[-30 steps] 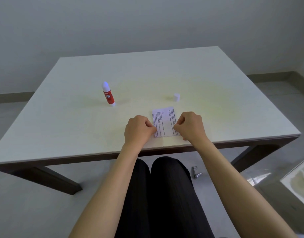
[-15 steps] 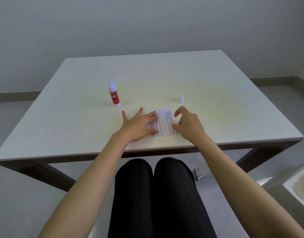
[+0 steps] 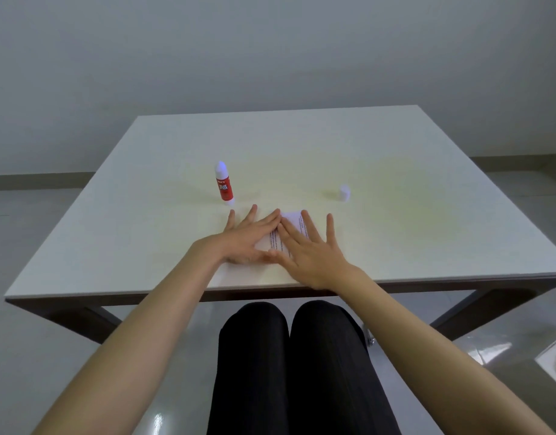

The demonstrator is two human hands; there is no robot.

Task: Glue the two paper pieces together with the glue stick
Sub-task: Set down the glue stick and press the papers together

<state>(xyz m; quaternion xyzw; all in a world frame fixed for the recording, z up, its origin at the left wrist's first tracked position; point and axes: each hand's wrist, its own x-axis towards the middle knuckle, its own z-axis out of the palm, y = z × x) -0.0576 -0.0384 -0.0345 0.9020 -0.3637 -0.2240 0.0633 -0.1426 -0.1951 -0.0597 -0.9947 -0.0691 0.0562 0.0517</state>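
A printed white paper point(image 3: 294, 219) lies flat near the table's front edge, mostly covered by both hands. My left hand point(image 3: 248, 238) rests palm down on its left part with fingers spread. My right hand point(image 3: 311, 246) lies flat on its right part, fingers spread too. I cannot tell the two paper pieces apart under the hands. The red glue stick point(image 3: 223, 185) stands upright and uncapped just beyond my left fingertips. Its white cap point(image 3: 344, 193) stands on the table beyond my right hand.
The white table point(image 3: 396, 152) ends in a front edge right below my wrists. My legs in black trousers point(image 3: 295, 365) sit under it. A grey wall stands behind the table, and a glossy floor lies on both sides.
Both hands went from pinching the paper's sides with curled fingers to lying flat and spread on top of it. The camera tilted up slightly.
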